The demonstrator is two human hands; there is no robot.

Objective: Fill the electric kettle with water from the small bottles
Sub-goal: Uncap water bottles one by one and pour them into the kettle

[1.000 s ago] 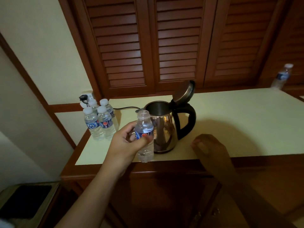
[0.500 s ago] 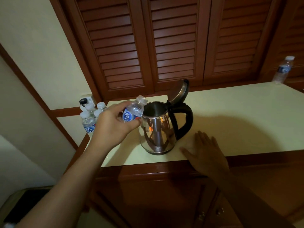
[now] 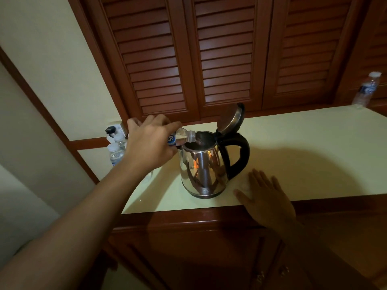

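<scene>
The electric kettle (image 3: 204, 170) is standing on the surface (image 3: 303, 153) just beyond your right hand (image 3: 268, 197). Its lid (image 3: 231, 118) is tipped up and back, and its open mouth is sitting right under the neck of the small bottle (image 3: 184, 138) that your left hand (image 3: 150, 143) is gripping. Your left fingers are wrapping round the bottle's body and tilting it almost flat, with the neck reaching over the kettle's near rim. Your right hand is lying flat on the surface, fingers straight and holding nothing, just beside the kettle's base and below its black handle (image 3: 240, 153).

The view is not showing whether water is running yet. To pour well, I would aim the neck at the middle of the opening rather than the rim, so nothing is running down the steel side. Lift the bottle's base gradually; a steep tip will probably make it glug and splash. Grip lightly, since thin plastic likely buckles and spurts. Your right hand is well placed for steadying the handle if the kettle is nudged. The spare bottles (image 3: 116, 151) are standing just behind your left wrist, so mind them when you are drawing back.
</scene>
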